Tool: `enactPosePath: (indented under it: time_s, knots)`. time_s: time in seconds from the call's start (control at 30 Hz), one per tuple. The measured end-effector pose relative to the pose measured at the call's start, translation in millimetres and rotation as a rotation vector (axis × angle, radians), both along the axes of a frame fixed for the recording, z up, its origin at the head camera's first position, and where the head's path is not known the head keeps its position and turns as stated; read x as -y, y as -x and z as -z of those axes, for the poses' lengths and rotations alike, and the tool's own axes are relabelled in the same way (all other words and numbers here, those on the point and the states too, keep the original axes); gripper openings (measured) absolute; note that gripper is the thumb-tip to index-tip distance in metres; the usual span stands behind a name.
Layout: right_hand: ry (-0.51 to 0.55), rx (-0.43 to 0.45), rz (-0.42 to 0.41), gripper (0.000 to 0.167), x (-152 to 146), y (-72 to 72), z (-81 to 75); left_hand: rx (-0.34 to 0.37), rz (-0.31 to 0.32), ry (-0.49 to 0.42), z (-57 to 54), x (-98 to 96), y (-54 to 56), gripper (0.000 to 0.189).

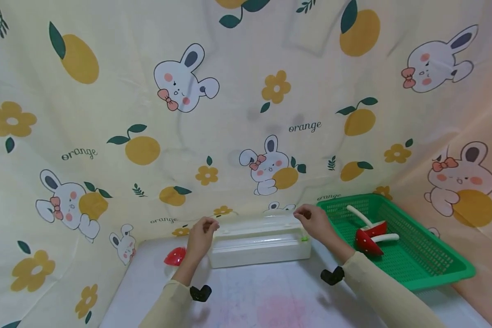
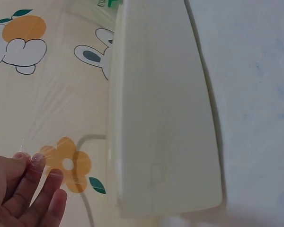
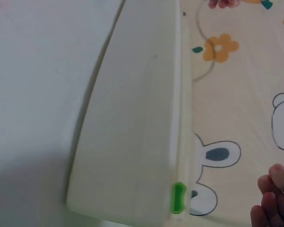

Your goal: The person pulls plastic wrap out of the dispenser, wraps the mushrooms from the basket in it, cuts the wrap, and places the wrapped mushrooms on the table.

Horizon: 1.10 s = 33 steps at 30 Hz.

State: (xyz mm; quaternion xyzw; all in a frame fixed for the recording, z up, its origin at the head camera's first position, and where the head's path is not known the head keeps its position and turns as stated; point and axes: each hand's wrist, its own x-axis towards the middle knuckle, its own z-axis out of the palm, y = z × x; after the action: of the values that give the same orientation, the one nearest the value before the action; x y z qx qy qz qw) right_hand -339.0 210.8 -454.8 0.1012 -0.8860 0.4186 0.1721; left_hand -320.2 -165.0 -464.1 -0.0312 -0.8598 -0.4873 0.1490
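A long white cling film dispenser point(image 1: 262, 257) lies on the table in front of me, with a green slider point(image 3: 178, 197) at its right end. Clear cling film point(image 2: 47, 123) stretches up from it, hard to see except for its sheen and creases. My left hand point(image 1: 202, 238) pinches the film's left corner between thumb and fingertips, above the dispenser's left end. Over the other end, my right hand point(image 1: 316, 223) has thumb and fingers brought together at the film's right side; the film there is barely visible.
At the right stands a green plastic basket point(image 1: 443, 273) holding red toy mushrooms point(image 1: 368, 242) with white stems. A red dotted mushroom cap point(image 1: 175, 256) lies left of the dispenser, beside my left wrist. A patterned cloth point(image 1: 229, 136) hangs behind the table.
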Motion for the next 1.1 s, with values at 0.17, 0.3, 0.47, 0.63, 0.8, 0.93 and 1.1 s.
enactPosePath:
  time_s: [0.17, 0.3, 0.47, 0.63, 0.8, 0.93, 1.1]
  knots:
    - [-0.009, -0.054, -0.002, 0.004, -2, 0.0, -6.1, -0.034, -0.007, 0.012, -8.3, -0.3, 0.1, 0.011]
    - [-0.009, -0.079, -0.020, 0.004, -4, 1.0, -11.3, -0.053, -0.006, 0.014, -13.8, 0.1, 0.1, 0.011]
    - [-0.021, -0.078, -0.017, 0.006, -4, 2.6, -18.3, -0.065, -0.005, 0.016, -21.0, 1.0, 0.1, 0.012]
    - [-0.019, -0.087, -0.023, 0.007, -4, 3.3, -26.6, -0.071, -0.007, 0.007, -27.9, 0.6, -0.1, 0.013]
    - [-0.006, -0.104, -0.044, 0.010, -5, 2.9, -35.3, -0.076, -0.018, -0.005, -33.5, 0.4, 0.9, 0.015]
    - [0.008, -0.115, -0.049, 0.011, -6, 3.1, -42.1, -0.071, -0.027, -0.009, -38.6, 0.9, 2.2, 0.018]
    - [0.016, -0.129, -0.033, 0.010, -5, 5.6, -47.5, -0.077, -0.029, -0.018, -45.2, 0.5, 1.1, 0.020]
